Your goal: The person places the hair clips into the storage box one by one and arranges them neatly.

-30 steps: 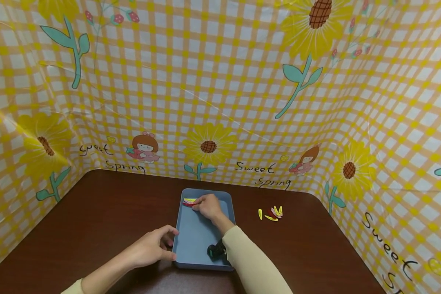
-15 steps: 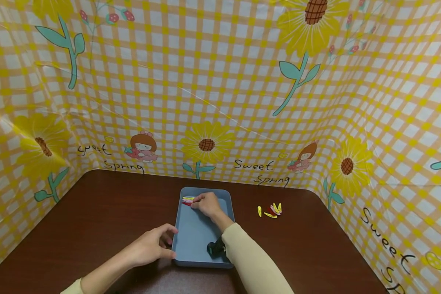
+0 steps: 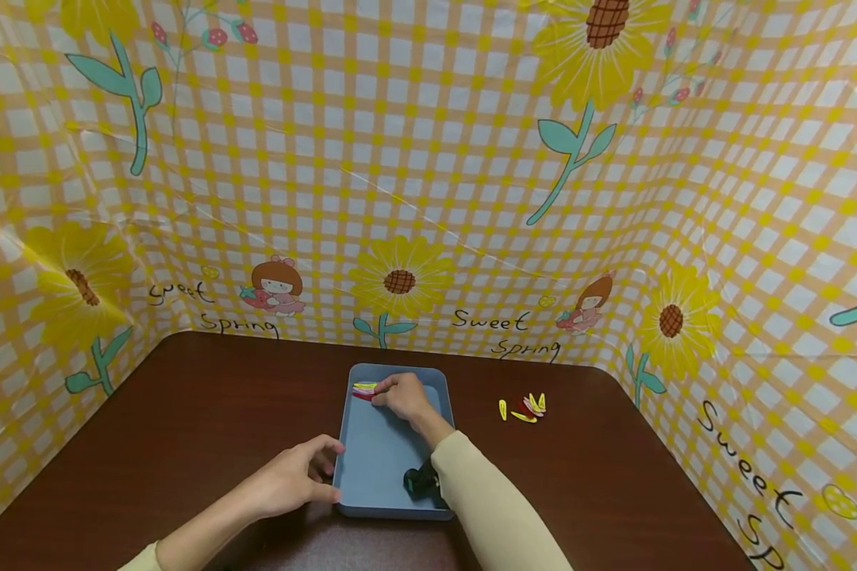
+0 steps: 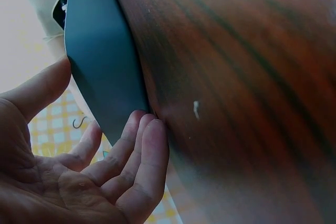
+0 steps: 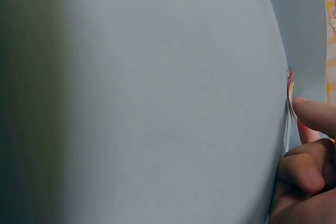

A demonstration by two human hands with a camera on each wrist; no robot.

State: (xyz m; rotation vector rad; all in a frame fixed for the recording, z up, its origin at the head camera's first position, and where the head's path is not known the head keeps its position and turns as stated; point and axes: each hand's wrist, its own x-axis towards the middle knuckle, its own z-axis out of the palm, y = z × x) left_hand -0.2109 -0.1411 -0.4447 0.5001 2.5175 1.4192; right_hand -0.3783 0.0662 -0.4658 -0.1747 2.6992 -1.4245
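Several snap hair clips (image 3: pixel 363 389), yellow, pink and red, lie side by side at the far left corner of a blue-grey tray (image 3: pixel 374 460). Over the tray, my right hand (image 3: pixel 403 398) has its thumb and fingertips at the right end of these clips and pinches one; the fingers partly cover it. In the right wrist view, the clips (image 5: pixel 291 92) show edge-on beside the thumb. My left hand (image 3: pixel 296 478) rests against the tray's left side with fingers spread. The left wrist view shows its fingertips touching the tray's outer wall (image 4: pixel 102 51).
More hair clips (image 3: pixel 532 407), yellow, pink and red, lie loosely on the dark wooden table (image 3: pixel 586 484) right of the tray. A black wrist device (image 3: pixel 420 480) sits at the right sleeve, over the tray. A checked sunflower cloth (image 3: pixel 400 198) encloses the table's back and sides.
The head view has shifted slightly. Both hands keep nearly the same places; the right fingers have barely moved at the clips in the tray.
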